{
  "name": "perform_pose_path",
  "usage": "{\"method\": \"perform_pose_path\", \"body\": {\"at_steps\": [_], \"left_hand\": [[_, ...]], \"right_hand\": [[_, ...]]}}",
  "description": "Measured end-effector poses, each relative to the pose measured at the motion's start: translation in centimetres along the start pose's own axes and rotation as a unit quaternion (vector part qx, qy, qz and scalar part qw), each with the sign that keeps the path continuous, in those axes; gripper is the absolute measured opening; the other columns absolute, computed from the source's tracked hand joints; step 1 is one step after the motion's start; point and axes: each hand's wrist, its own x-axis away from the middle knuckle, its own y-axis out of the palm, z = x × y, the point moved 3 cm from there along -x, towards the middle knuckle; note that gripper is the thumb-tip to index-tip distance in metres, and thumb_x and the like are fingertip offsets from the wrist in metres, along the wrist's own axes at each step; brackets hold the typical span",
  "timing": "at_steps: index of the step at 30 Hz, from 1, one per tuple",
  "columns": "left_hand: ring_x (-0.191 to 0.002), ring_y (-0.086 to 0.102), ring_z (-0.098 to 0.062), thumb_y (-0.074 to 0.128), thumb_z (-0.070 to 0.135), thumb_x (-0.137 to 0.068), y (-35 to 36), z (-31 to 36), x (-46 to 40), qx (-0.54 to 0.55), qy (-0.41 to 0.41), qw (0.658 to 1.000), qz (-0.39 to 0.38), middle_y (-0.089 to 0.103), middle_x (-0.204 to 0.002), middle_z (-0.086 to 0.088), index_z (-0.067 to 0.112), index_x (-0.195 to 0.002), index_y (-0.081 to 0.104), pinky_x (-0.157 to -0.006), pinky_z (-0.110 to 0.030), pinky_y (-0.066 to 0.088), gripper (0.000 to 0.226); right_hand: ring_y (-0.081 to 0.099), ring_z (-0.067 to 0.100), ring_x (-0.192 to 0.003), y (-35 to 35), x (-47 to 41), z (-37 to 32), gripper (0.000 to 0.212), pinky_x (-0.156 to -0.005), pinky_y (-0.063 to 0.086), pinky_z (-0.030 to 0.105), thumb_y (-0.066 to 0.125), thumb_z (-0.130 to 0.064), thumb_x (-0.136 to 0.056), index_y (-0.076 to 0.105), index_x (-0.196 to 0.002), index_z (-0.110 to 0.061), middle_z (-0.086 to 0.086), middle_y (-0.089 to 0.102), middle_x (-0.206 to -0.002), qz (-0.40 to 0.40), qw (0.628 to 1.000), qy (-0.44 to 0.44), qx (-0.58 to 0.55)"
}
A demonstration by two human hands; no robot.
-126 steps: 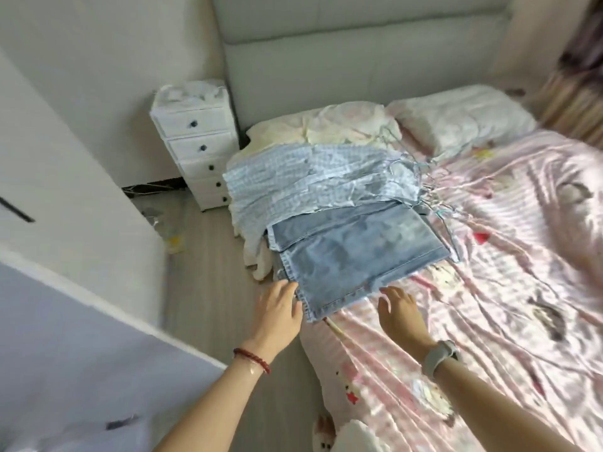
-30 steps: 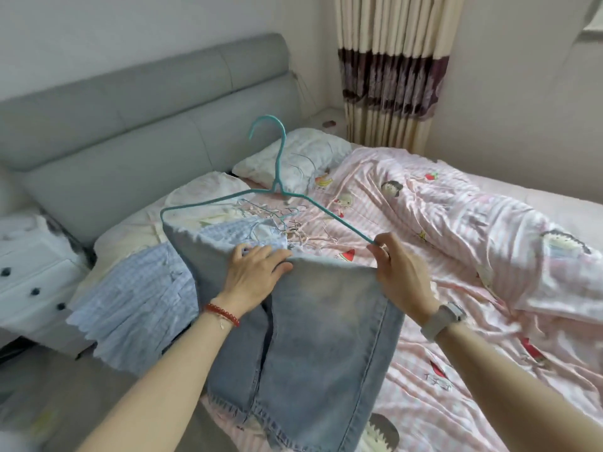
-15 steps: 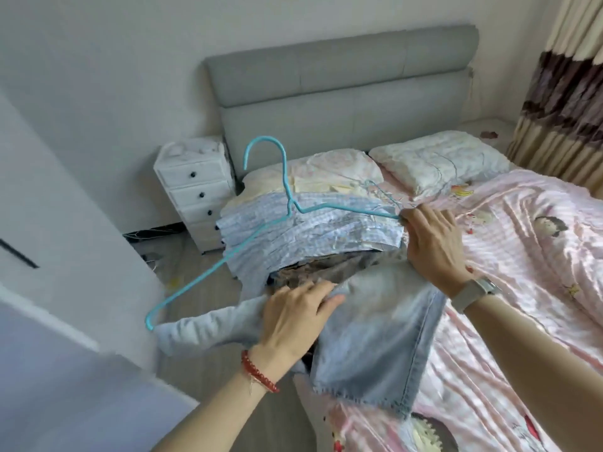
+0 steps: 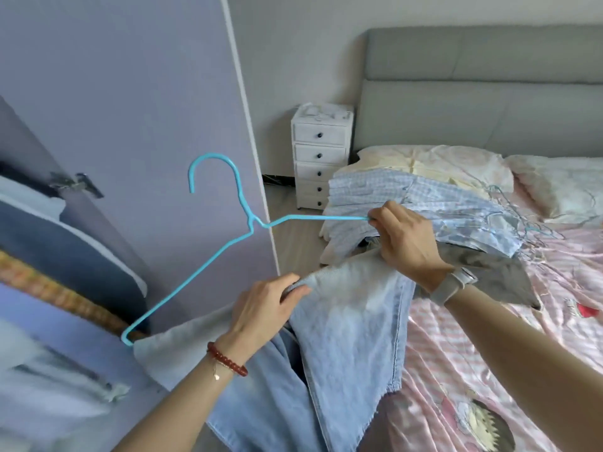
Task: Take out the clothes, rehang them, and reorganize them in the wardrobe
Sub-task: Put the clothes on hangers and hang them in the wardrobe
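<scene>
Since half a second ago my view has swung left, so the lilac wardrobe door [image 4: 137,125] now fills the left side and the curtain has dropped out of sight; the blue hanger [image 4: 208,252] has come across with me and now stands against that door, tilted, hook uppermost. My right hand [image 4: 406,243] still pinches the hanger's right shoulder wire, fingers [image 4: 380,220] clenched round it, above the near left edge of the bed [image 4: 489,370]. My left hand [image 4: 264,313] grasps the fold of the pale jeans [image 4: 346,337], which drape over the hanger's lower bar; that bar is hidden under the denim, and the legs run off the bottom of the frame. The wardrobe contents at far left are blurred. The checked shirts [image 4: 424,200] lie beyond, by the pillows, beside the white drawers [image 4: 321,158].
</scene>
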Motion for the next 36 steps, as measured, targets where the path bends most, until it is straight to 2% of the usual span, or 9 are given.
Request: {"method": "perform_pose_path", "body": {"at_steps": [8, 11, 17, 20, 24, 26, 28, 31, 36], "left_hand": [[-0.072, 0.057, -0.029, 0.049, 0.046, -0.089, -8.7, -10.3, 10.8, -0.076, -0.127, 0.988, 0.047, 0.060, -0.072, -0.003, 0.015, -0.079, 0.056, -0.063, -0.040, 0.046, 0.033], [-0.081, 0.061, -0.028, 0.050, 0.046, -0.090, -12.2, -13.6, 14.4, -0.121, -0.175, 0.975, 0.056, 0.067, -0.085, -0.004, 0.014, -0.087, 0.063, -0.069, -0.039, 0.047, 0.034], [-0.095, 0.061, -0.026, 0.049, 0.035, -0.094, -19.3, -19.8, 21.7, -0.167, -0.295, 0.938, 0.067, 0.067, -0.104, -0.002, 0.017, -0.107, 0.063, -0.081, -0.038, 0.045, 0.026], [-0.102, 0.059, -0.018, 0.048, 0.032, -0.095, -21.8, -21.3, 25.7, -0.180, -0.341, 0.915, 0.120, 0.066, -0.110, 0.004, 0.020, -0.113, 0.061, -0.086, -0.030, 0.037, 0.025], [-0.087, 0.062, -0.026, 0.034, 0.050, -0.087, -24.7, -21.6, 30.1, -0.207, -0.404, 0.868, 0.204, 0.067, -0.093, -0.004, 0.014, -0.106, 0.065, -0.078, -0.028, 0.036, 0.051], [-0.094, 0.061, -0.028, 0.038, 0.048, -0.087, -25.7, -21.7, 32.1, -0.213, -0.449, 0.836, 0.233, 0.066, -0.099, -0.007, 0.013, -0.112, 0.064, -0.087, -0.032, 0.042, 0.050], [-0.110, 0.055, -0.025, 0.047, 0.040, -0.089, -26.4, -21.6, 34.2, -0.212, -0.498, 0.794, 0.277, 0.060, -0.114, -0.007, 0.020, -0.119, 0.061, -0.098, -0.036, 0.038, 0.038], [-0.126, 0.043, -0.024, 0.059, 0.030, -0.089, -27.7, -20.6, 37.1, -0.225, -0.547, 0.718, 0.367, 0.047, -0.133, -0.007, 0.023, -0.126, 0.056, -0.104, -0.042, 0.034, 0.038], [-0.121, 0.044, -0.033, 0.051, 0.032, -0.083, -32.5, -17.7, 38.9, -0.303, -0.533, 0.631, 0.475, 0.047, -0.131, -0.014, 0.011, -0.124, 0.056, -0.099, -0.046, 0.035, 0.047]], "right_hand": [[0.060, 0.033, -0.049, 7.2, -2.3, -13.8, 0.020, -0.046, 0.040, 0.030, 0.050, -0.019, -0.084, 0.063, -0.086, -0.004, 0.009, 0.065, -0.061, -0.165, 0.971, -0.083, -0.150], [0.058, 0.035, -0.050, 9.7, -3.6, -19.1, 0.018, -0.050, 0.040, 0.030, 0.051, -0.021, -0.087, 0.063, -0.090, -0.007, 0.007, 0.061, -0.052, -0.204, 0.947, -0.139, -0.204], [0.060, 0.031, -0.073, 13.5, -7.3, -31.6, 0.016, -0.067, 0.046, 0.039, 0.051, -0.017, -0.092, 0.065, -0.095, -0.009, 0.008, 0.066, -0.079, -0.280, 0.845, -0.250, -0.380], [0.051, 0.027, -0.066, 14.5, -9.2, -37.8, 0.019, -0.069, 0.044, 0.041, 0.052, -0.015, -0.092, 0.065, -0.089, -0.001, 0.011, 0.059, -0.071, -0.329, 0.791, -0.257, -0.447], [0.044, 0.018, -0.061, 14.4, -10.6, -45.3, 0.022, -0.066, 0.040, 0.033, 0.055, -0.011, -0.089, 0.063, -0.078, 0.007, 0.013, 0.051, -0.064, -0.362, 0.715, -0.287, -0.524], [0.042, 0.010, -0.055, 14.3, -10.6, -48.7, 0.022, -0.057, 0.035, 0.017, 0.055, -0.011, -0.089, 0.065, -0.078, 0.005, 0.003, 0.050, -0.059, -0.392, 0.683, -0.284, -0.547], [0.040, 0.004, -0.051, 14.4, -10.0, -52.0, 0.020, -0.052, 0.033, 0.013, 0.054, -0.010, -0.089, 0.066, -0.078, 0.002, -0.007, 0.045, -0.054, -0.428, 0.655, -0.256, -0.568], [0.038, 0.003, -0.050, 14.6, -8.5, -56.3, 0.019, -0.050, 0.029, 0.013, 0.052, -0.012, -0.090, 0.064, -0.078, -0.006, -0.008, 0.043, -0.053, -0.470, 0.630, -0.210, -0.581], [0.041, 0.006, -0.053, 15.5, -6.7, -62.5, 0.020, -0.051, 0.032, 0.019, 0.048, -0.012, -0.091, 0.067, -0.090, -0.007, -0.008, 0.047, -0.057, -0.490, 0.620, -0.127, -0.600]]}}
